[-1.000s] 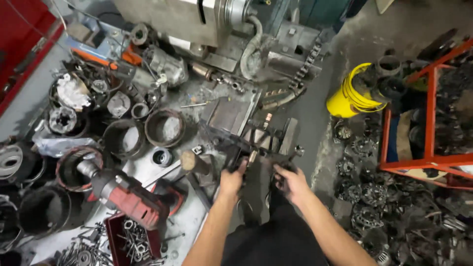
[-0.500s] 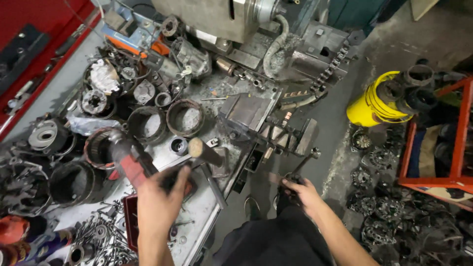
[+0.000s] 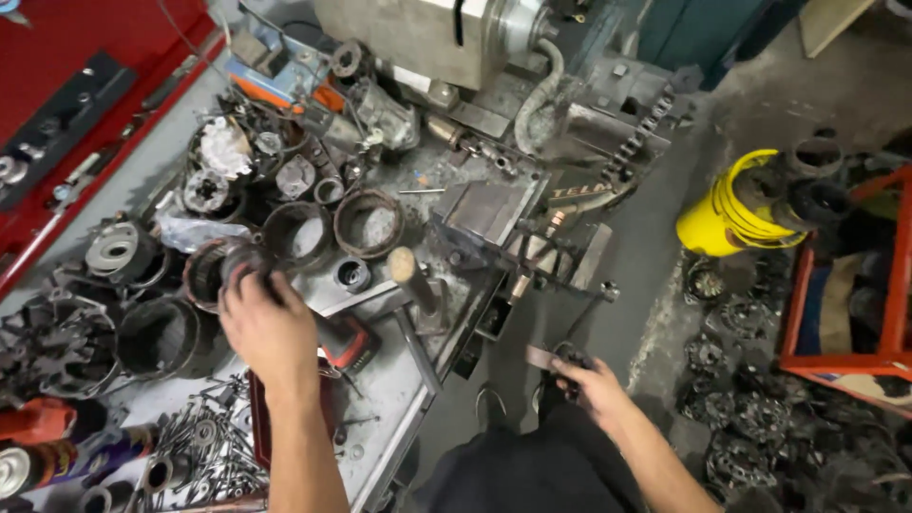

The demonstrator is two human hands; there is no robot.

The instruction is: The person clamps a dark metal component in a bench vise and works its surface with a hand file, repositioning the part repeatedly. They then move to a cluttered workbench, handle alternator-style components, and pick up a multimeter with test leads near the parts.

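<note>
While left hand point(image 3: 269, 328) hides its grip on a dark round part point(image 3: 242, 266) at tabletop point(image 3: 380, 380) middle, right hand point(image 3: 594, 388) pinches something unclear low over grimy floor point(image 3: 655, 237); yellow bucket point(image 3: 727, 214) beyond.

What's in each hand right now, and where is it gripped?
The left hand grips the dark round front end of the red power tool. The right hand closes on a small dark part; where exactly is unclear.
</note>
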